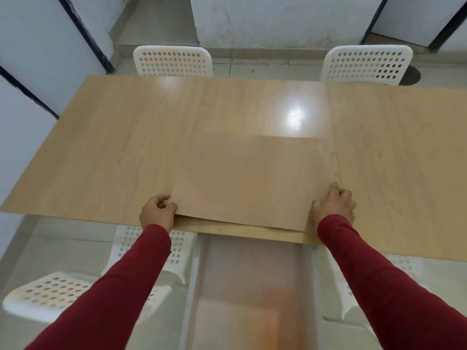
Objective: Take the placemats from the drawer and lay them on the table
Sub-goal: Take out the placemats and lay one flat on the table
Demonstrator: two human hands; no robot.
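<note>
The placemat [252,178] is smeared and half see-through, so its weave shows only near its right edge, and whether one mat or several are held cannot be told. The fingers of the left hand [158,210] and right hand [333,204] curl under its near corners, out of sight. The worktop [113,147] runs off the right edge, and the drawer [250,286] below it is a blur, its contents unreadable.

tan placemat [247,178], flat, table's [113,147] near edge
</note>
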